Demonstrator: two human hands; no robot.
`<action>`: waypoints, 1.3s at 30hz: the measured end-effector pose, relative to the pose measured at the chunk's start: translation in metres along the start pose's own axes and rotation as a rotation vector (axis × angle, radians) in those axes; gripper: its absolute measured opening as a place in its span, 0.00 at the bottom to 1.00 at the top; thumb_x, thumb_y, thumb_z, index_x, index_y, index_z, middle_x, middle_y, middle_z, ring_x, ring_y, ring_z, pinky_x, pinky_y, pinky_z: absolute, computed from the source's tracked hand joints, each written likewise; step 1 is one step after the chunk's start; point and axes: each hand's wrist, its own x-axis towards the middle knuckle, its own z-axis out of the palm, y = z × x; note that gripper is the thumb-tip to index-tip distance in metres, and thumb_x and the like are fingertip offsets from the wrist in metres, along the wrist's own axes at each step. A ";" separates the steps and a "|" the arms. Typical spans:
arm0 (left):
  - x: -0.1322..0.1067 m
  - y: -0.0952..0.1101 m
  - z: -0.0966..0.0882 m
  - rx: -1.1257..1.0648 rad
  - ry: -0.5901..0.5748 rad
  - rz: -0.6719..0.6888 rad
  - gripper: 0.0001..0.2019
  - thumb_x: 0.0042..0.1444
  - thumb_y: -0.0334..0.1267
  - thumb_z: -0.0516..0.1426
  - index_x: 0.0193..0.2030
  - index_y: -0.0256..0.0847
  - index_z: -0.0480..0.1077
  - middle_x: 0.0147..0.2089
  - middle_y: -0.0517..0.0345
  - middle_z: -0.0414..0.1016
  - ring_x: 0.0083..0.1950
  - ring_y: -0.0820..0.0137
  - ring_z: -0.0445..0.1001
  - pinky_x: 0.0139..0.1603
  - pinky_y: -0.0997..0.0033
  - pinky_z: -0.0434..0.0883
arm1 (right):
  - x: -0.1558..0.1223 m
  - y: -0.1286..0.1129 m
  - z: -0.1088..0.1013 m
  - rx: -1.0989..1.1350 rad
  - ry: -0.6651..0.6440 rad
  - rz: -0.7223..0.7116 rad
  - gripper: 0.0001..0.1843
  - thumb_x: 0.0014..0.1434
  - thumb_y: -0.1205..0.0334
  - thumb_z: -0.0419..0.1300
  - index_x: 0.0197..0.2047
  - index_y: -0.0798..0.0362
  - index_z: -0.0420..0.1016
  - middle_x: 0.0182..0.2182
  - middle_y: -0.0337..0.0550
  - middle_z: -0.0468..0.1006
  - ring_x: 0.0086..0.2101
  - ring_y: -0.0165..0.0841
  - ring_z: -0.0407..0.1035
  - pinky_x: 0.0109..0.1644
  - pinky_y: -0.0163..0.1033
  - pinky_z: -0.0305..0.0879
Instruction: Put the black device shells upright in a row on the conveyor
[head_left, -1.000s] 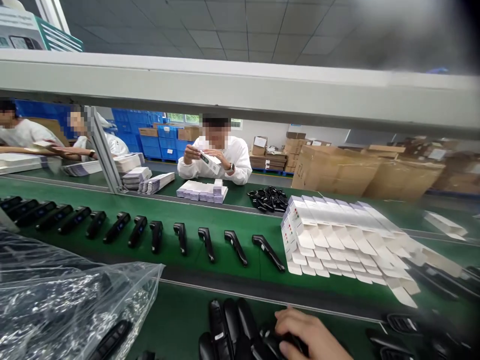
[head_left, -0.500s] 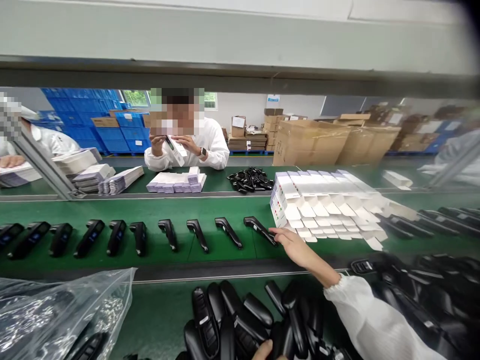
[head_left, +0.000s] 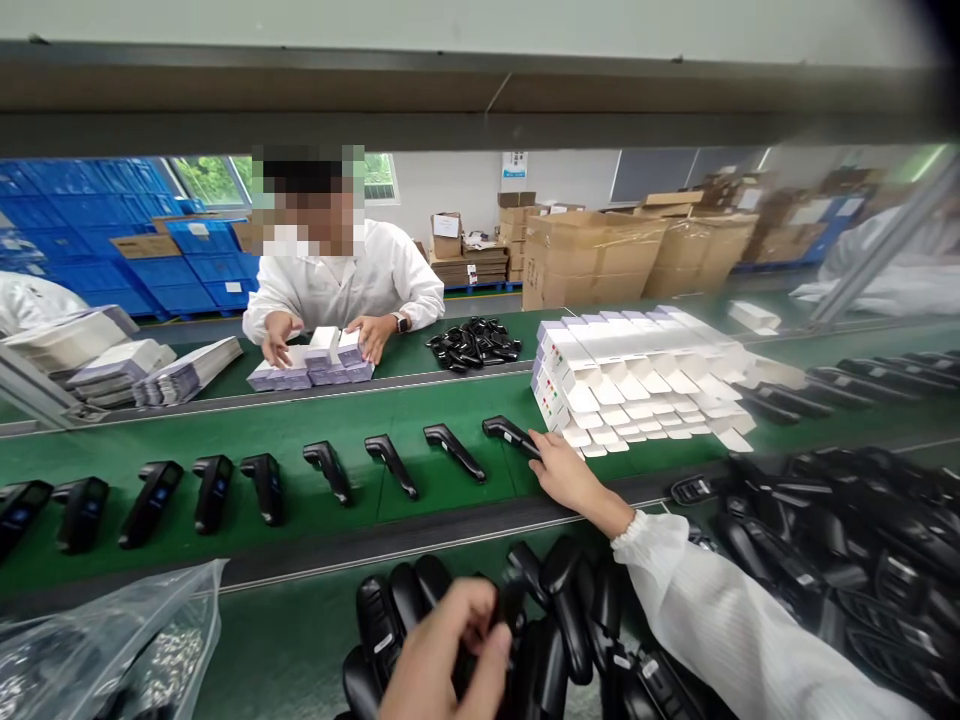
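Observation:
My right hand [head_left: 568, 474] reaches over the green belt, with its fingertips closed on the handle end of a black infrared thermometer [head_left: 510, 434] lying there. Left of it, several more black pistol-shaped thermometers [head_left: 264, 488] lie spaced in a row, some with lit screens. In the foreground my left hand [head_left: 450, 650] is raised over a pile of black thermometers [head_left: 551, 655]. Its thumb and fingers are curled round a black thermometer [head_left: 513, 598], blurred and partly hidden by the hand.
Open white boxes [head_left: 630, 375] are stacked beyond my right hand. Across the belt, a person [head_left: 341, 275] in white has both hands on small boxes [head_left: 279, 376], beside black parts [head_left: 474, 343]. A clear plastic bag [head_left: 176, 640] lies front left; more black thermometers [head_left: 832, 550] are heaped right.
My left hand has risen from the pile and now grips a thermometer. My right hand stays at the belt thermometer. The person opposite has lowered their hands to the boxes.

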 end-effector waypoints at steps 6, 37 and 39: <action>0.059 0.013 -0.019 -0.407 0.130 -0.218 0.16 0.58 0.48 0.55 0.50 0.44 0.66 0.40 0.56 0.72 0.41 0.65 0.73 0.39 0.70 0.70 | -0.001 0.008 0.004 -0.220 -0.012 0.033 0.29 0.65 0.71 0.46 0.68 0.72 0.52 0.54 0.65 0.69 0.53 0.49 0.63 0.58 0.49 0.58; 0.097 -0.004 0.033 -0.126 0.184 -0.040 0.14 0.61 0.48 0.52 0.42 0.42 0.72 0.37 0.55 0.72 0.37 0.64 0.73 0.40 0.64 0.72 | -0.027 -0.025 -0.090 0.464 -0.414 -0.589 0.15 0.64 0.56 0.60 0.53 0.47 0.76 0.42 0.40 0.81 0.41 0.34 0.74 0.48 0.37 0.66; 0.092 0.004 0.034 -0.058 0.197 -0.029 0.13 0.62 0.48 0.53 0.45 0.42 0.70 0.40 0.54 0.72 0.38 0.64 0.72 0.41 0.63 0.71 | -0.024 -0.020 -0.092 0.383 -0.349 -0.521 0.11 0.63 0.59 0.60 0.48 0.47 0.78 0.40 0.40 0.81 0.40 0.35 0.74 0.47 0.38 0.65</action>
